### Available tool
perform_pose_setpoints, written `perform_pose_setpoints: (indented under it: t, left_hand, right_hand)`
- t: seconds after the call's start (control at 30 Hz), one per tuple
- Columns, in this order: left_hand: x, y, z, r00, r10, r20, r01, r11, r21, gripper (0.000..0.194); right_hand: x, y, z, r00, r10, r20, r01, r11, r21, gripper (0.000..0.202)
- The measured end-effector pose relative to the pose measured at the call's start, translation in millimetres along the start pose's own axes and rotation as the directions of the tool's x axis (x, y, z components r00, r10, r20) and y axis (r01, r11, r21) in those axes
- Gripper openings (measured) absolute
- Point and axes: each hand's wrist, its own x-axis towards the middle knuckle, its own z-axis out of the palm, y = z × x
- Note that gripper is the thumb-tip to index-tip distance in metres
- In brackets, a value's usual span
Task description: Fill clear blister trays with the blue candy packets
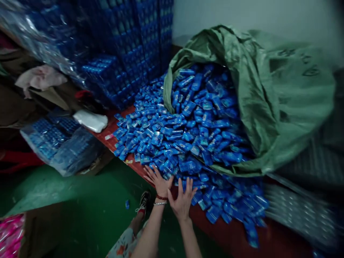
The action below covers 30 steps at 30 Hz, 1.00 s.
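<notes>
Head: fingers (180, 187) (spread) beside packets (189, 108).

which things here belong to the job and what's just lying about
Seemingly in use:
heap of blue packets
left hand and right hand, spread at its near edge
green sack, mouth open

Apparently lying about:
lone blue packet on the green floor
carton of pink things
white bundle

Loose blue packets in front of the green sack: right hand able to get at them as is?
Looks like yes: the right hand is spread at the near edge of the blue packets, and the green sack lies farther back, so nothing seems in the way.
</notes>
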Motion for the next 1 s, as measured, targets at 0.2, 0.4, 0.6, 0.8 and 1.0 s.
perform_pose_setpoints:
  t: [0.2,0.4,0.6,0.8,1.0]
  left_hand:
    - [41.7,-30.1,-13.5,0.995,0.070,-0.069,-0.071,0.997,-0.009,0.119]
    - [71.6,-52.4,-20.5,0.993,0.046,-0.107,-0.061,0.988,-0.144,0.121]
    - [77.7,-56.8,-24.6,0.988,-0.012,-0.157,-0.010,0.990,-0.142,0.097]
    - [76.8,-54.3,-24.7,0.980,-0.048,-0.195,0.013,0.984,-0.177,0.082]
    - [87.8,-65.6,-33.3,0.965,-0.129,-0.230,0.084,0.977,-0.197,0.087]
  right_hand:
    - [41.0,-6.3,25.0,0.985,-0.172,-0.030,0.170,0.983,-0.069,0.066]
    - [66.0,-27.8,44.0,0.939,-0.343,-0.027,0.341,0.937,-0.074,0.050]
    - [79.5,-36.5,54.6,0.940,-0.336,-0.061,0.333,0.941,-0.055,0.052]
    - [52.8,-36.4,33.2,0.944,-0.330,0.015,0.328,0.942,0.072,0.066]
    - [25.7,-23.3,28.2,0.844,-0.456,0.283,0.447,0.889,0.102,0.063]
